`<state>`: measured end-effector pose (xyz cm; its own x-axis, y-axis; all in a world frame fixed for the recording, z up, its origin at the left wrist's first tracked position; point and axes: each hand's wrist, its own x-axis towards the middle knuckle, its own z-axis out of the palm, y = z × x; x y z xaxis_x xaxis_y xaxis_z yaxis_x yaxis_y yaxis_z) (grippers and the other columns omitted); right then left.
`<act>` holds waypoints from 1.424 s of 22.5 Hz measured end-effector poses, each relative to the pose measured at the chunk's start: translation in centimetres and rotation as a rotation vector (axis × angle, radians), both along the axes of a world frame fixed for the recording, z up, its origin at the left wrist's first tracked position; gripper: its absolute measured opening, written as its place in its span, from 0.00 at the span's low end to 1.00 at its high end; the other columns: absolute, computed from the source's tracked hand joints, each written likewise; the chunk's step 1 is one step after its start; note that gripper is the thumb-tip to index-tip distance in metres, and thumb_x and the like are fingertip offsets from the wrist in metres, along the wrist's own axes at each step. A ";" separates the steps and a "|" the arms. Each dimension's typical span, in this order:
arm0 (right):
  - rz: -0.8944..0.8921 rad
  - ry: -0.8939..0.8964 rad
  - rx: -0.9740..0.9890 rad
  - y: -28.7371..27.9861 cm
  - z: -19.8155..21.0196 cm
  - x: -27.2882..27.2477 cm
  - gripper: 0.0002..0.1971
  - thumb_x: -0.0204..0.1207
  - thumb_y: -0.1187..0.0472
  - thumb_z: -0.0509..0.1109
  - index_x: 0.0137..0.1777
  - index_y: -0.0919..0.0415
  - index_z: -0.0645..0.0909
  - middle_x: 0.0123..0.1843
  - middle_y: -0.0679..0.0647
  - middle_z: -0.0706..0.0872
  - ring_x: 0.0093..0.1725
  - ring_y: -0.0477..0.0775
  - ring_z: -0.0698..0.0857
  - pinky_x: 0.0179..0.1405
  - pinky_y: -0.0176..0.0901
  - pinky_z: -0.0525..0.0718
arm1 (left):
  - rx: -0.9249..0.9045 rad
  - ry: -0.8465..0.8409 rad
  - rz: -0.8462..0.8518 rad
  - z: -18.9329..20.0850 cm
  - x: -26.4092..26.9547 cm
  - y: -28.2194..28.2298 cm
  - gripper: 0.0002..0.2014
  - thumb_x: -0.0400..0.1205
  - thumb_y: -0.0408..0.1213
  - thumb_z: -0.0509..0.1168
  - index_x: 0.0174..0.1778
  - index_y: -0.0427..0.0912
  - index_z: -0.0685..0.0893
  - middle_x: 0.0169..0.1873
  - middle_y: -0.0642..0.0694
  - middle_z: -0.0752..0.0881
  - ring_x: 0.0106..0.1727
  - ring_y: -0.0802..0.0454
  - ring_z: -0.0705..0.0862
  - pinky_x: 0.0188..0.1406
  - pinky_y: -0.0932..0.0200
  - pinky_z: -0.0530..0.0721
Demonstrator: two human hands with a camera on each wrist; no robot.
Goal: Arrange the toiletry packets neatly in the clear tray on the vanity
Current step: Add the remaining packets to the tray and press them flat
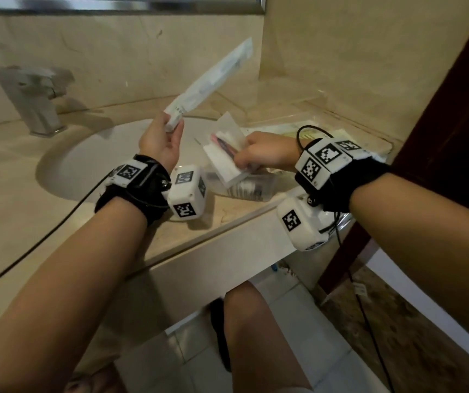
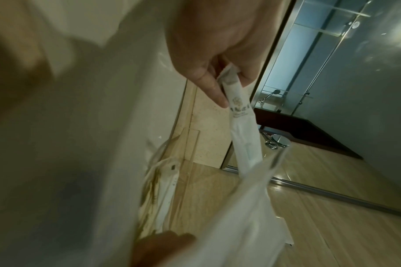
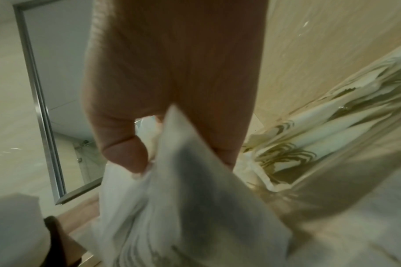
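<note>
1. Head view: the left hand [image 1: 161,140] pinches the lower end of a long white packet [image 1: 210,83], which rises free toward 1 o'clock above the sink [image 1: 86,154].
2. Left wrist view: thumb and fingertips [image 2: 214,94] clamp the long white packet [image 2: 240,122] at its printed end; the far length hangs unsupported.
3. The right hand [image 1: 264,153] grips a bundle of flat packets [image 1: 225,154] at its right edge, at 3 o'clock from the left hand, above the table [image 1: 227,214].
4. The clear tray [image 1: 307,109] stands at 1 o'clock from the right hand, against the wall corner. Several packets already lie flat inside it.
5. Handling judgement: the packets appear light, thin and flexible, with a smooth wrapper that may slip. A long packet held at one end can droop or swing.
6. Recommended hold: pinch the long packet nearer mid-length, or support the free end, before lowering it flat.
7. Grip the bundle across its short edge with firm, even pressure; a loose hold may let the sheets fan out.
</note>
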<state>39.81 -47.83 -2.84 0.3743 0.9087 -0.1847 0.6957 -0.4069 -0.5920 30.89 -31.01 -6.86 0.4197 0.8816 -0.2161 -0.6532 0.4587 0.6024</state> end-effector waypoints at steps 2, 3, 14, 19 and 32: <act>0.022 0.008 -0.030 0.0 -0.4 0.1 0.05 0.74 0.65 0.66 0.37 0.61 0.74 0.32 0.52 0.76 0.31 0.49 0.75 0.28 0.38 0.71 | -0.008 0.000 0.004 -0.8 0.0 0.0 0.05 0.82 0.26 0.62 0.41 0.30 0.78 0.39 0.40 0.80 0.38 0.54 0.81 0.39 0.67 0.88; 0.031 0.001 -0.047 -0.1 -0.4 0.1 0.05 0.74 0.64 0.67 0.38 0.60 0.74 0.33 0.52 0.76 0.32 0.49 0.77 0.30 0.38 0.73 | -0.005 0.011 0.004 -1.0 -0.1 0.0 0.05 0.82 0.26 0.62 0.41 0.30 0.78 0.39 0.41 0.80 0.38 0.54 0.81 0.36 0.68 0.88; -0.071 0.380 -0.011 -0.3 -0.2 -1.0 0.02 0.79 0.69 0.64 0.47 0.66 0.72 0.37 0.60 0.83 0.27 0.50 0.87 0.27 0.37 0.87 | 0.056 0.044 -0.033 -0.4 -0.9 -1.0 0.16 0.82 0.27 0.62 0.67 0.31 0.79 0.43 0.41 0.82 0.39 0.56 0.83 0.26 0.72 0.86; -0.295 0.650 0.212 -1.5 0.0 2.3 0.08 0.84 0.67 0.54 0.46 0.68 0.72 0.36 0.58 0.86 0.18 0.42 0.85 0.22 0.31 0.84 | 0.035 -0.010 -0.067 -0.1 -0.8 -1.2 0.19 0.82 0.26 0.61 0.70 0.32 0.77 0.44 0.41 0.82 0.40 0.55 0.83 0.30 0.69 0.88; -0.653 0.618 0.503 -5.7 -1.7 11.1 0.03 0.81 0.68 0.62 0.49 0.64 0.77 0.33 0.58 0.84 0.18 0.42 0.85 0.16 0.30 0.82 | -0.014 0.036 -0.354 2.7 5.1 -5.4 0.08 0.83 0.25 0.59 0.38 0.31 0.78 0.36 0.39 0.81 0.31 0.53 0.84 0.24 0.66 0.86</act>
